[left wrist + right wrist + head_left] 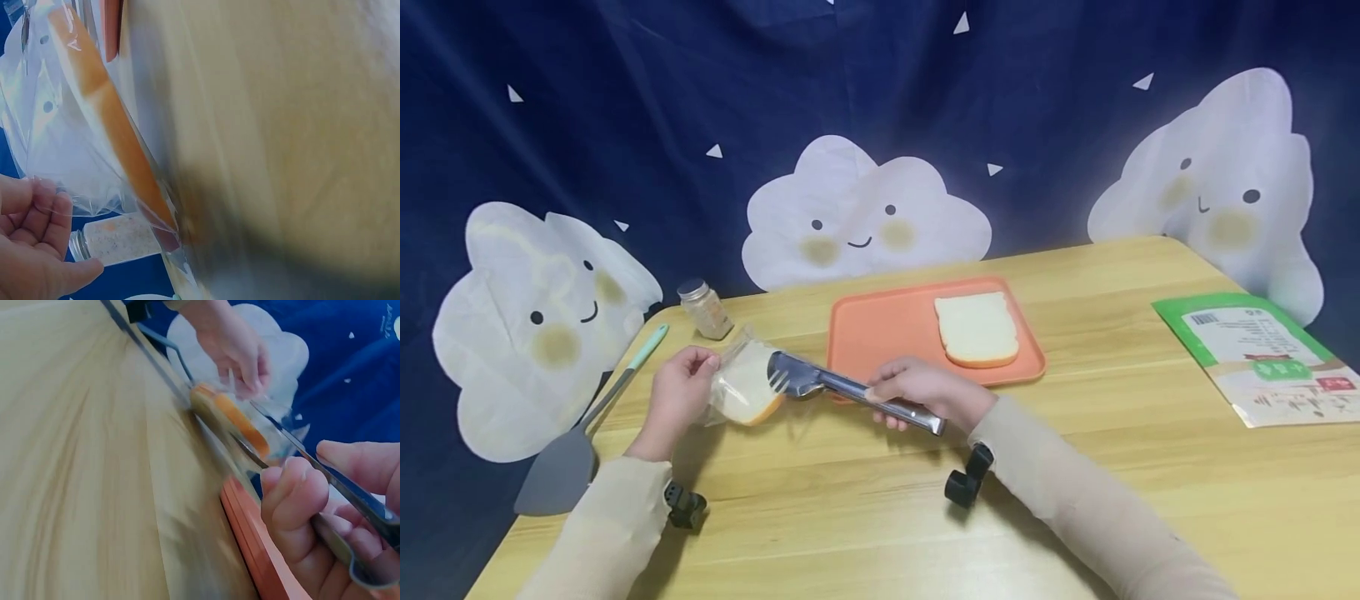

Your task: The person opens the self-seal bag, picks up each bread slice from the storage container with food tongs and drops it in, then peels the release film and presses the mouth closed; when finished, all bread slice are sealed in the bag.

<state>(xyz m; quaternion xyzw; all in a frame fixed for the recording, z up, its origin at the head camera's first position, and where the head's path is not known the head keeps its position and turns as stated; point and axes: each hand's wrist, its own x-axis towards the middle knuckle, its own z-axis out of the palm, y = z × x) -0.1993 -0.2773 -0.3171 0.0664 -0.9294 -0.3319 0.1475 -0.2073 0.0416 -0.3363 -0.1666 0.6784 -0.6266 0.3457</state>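
Observation:
My left hand (683, 387) pinches the edge of a clear plastic bag (94, 181) with a slice of bread (741, 387) inside. In the left wrist view the slice's orange-brown crust (119, 134) shows through the film. My right hand (917, 385) grips metal tongs (857, 390) around the handle, fingers and thumb on opposite arms. The tongs' tips reach into the bag's mouth, one on each side of the bread in the right wrist view. Another slice of bread (977, 329) lies flat on the orange tray (880, 321), behind the right hand.
A grey spatula (561, 471) with a mint handle lies along the table's left edge. Near the back left stands a small jar (706, 310) with a screw lid. A green and white bread package (1262, 358) lies flat at the right. A dark blue curtain (880, 75) hangs behind.

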